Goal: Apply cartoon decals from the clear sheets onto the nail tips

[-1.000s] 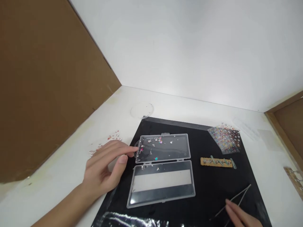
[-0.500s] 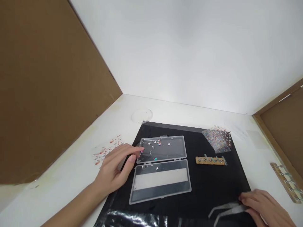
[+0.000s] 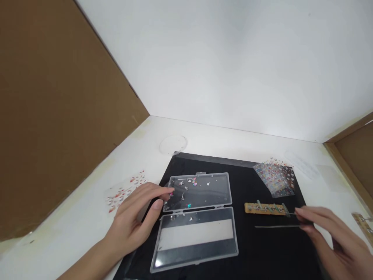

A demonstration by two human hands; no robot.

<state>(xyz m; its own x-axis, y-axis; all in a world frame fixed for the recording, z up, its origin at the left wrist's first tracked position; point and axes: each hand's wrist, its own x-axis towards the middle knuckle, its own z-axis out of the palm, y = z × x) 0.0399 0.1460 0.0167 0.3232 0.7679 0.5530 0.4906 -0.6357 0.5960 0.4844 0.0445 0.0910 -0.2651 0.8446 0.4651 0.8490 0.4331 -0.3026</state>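
My left hand [image 3: 136, 217] rests at the left edge of an open clear case [image 3: 201, 190], its index fingertip inside near a pink gem and its thumb apart from it. Small silver, pink and teal charms [image 3: 189, 205] lie scattered in the case. The lower half of the case [image 3: 198, 235] has a white strip. My right hand [image 3: 329, 233] pinches thin metal tweezers [image 3: 276, 226], whose two arms are spread and point left. One arm passes by the right end of a tan strip with green and silver pieces [image 3: 265, 209].
Patterned sticker sheets [image 3: 275, 179] lie at the black mat's [image 3: 210, 157] back right corner. Another sticker sheet [image 3: 125, 192] is left of the mat. A clear round disc [image 3: 173, 144] sits behind it. Cardboard panels [image 3: 58, 116] stand at both sides.
My right hand has moved up with the tweezers, from the mat's front right to beside the tan strip. My left hand stays at the case. The view has shifted slightly.
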